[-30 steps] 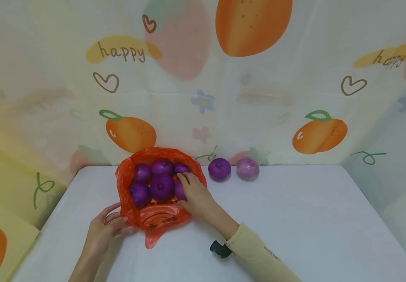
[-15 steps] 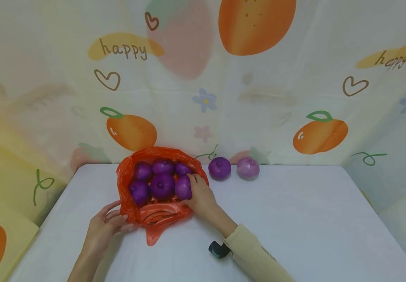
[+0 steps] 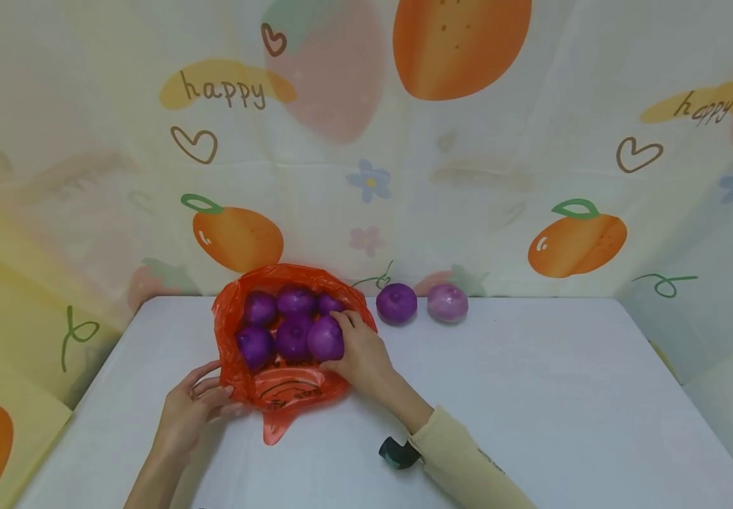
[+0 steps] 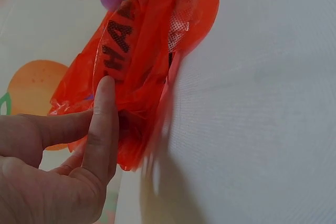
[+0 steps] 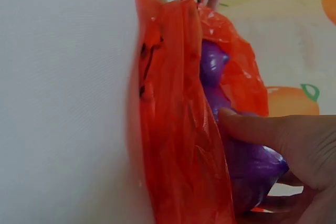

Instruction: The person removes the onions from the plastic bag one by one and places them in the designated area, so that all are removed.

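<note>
The gripped onion [image 3: 326, 338] has shifted left — now overlapping its middle neighbour [image 3: 291, 339].

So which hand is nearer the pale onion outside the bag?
Right hand: it holds a purple onion in the red bag, left of the pale onion. The left hand is farther left, touching the bag's left side.

My right arm wears a pale, creamy yellow sleeve [image 3: 468, 459], plain and smooth, that ends in a slanted cuff [image 3: 425, 428] just short of my wrist. A small line of dark lettering [image 3: 490, 461] runs along it, too tiny to read. Beside the cuff a rounded black piece [image 3: 396, 452] with a dull green patch sticks out; I can't tell how it is fastened. My left forearm [image 3: 159, 470] is bare as far as it shows. My fingers [image 4: 101, 135] are bare and slender, creased at the joints.
</note>
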`<move>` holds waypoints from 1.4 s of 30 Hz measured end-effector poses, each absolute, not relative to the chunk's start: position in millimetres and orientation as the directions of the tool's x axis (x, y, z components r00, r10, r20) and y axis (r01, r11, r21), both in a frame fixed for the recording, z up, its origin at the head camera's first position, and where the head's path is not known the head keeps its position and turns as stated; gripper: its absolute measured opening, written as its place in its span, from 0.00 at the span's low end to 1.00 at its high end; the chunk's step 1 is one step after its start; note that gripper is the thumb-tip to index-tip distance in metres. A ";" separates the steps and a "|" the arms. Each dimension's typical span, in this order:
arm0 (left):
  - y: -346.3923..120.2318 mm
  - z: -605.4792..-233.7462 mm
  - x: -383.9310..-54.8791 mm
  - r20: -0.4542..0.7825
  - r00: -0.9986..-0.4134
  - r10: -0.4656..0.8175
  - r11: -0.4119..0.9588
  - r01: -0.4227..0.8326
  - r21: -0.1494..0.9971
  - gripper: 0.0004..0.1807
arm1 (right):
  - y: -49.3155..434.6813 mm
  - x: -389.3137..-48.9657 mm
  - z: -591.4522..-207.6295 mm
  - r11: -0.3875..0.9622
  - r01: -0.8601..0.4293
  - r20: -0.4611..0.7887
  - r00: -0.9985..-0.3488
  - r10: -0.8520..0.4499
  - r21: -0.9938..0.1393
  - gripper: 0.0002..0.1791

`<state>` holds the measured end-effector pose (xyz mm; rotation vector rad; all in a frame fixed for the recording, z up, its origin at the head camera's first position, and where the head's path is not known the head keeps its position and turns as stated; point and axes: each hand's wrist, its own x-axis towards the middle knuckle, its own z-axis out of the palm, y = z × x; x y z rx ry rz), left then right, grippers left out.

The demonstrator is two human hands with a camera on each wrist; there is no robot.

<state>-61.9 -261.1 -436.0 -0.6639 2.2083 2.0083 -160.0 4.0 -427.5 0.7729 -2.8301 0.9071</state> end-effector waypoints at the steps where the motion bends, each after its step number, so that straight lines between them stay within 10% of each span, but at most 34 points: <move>1: -260.7 -435.9 -62.0 -0.342 -0.904 -0.256 0.042 -0.364 0.930 0.35 | 4.3 -159.1 -426.2 0.694 -0.486 0.217 -0.870 -0.443 -0.530 0.48; 42: -261.4 -437.4 -61.5 -0.336 -0.905 -0.263 -0.004 -0.347 0.938 0.36 | 111.4 -169.2 -369.3 0.737 -0.412 0.374 -0.899 -0.230 -0.536 0.43</move>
